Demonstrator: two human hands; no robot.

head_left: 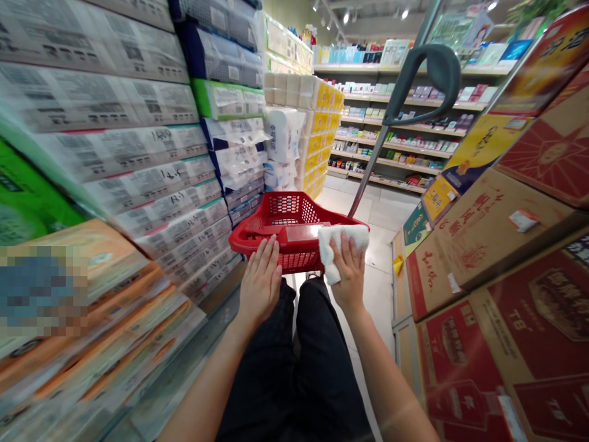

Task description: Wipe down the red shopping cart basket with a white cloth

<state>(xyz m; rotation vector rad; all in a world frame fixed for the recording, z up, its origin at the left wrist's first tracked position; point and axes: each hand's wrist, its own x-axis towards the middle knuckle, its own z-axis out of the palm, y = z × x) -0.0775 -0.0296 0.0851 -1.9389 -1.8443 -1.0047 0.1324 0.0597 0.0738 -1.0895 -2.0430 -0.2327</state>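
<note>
A red plastic shopping basket (294, 212) with perforated walls is in front of my knees. From its right side a long metal pole rises to a grey loop handle (448, 77). My left hand (263, 276) lies on the basket's near rim at the left, its fingers stretched out and holding nothing. Against the right end of the near rim, my right hand (348, 270) presses a folded white cloth (329, 242), fingers spread over it. The cloth hides that corner of the basket.
Tall stacks of wrapped tissue packs (151, 135) line the left side. Cardboard cartons (478, 227) are piled close on the right. Beyond the basket, a narrow tiled floor (381, 212) leads to stocked shelves (400, 132).
</note>
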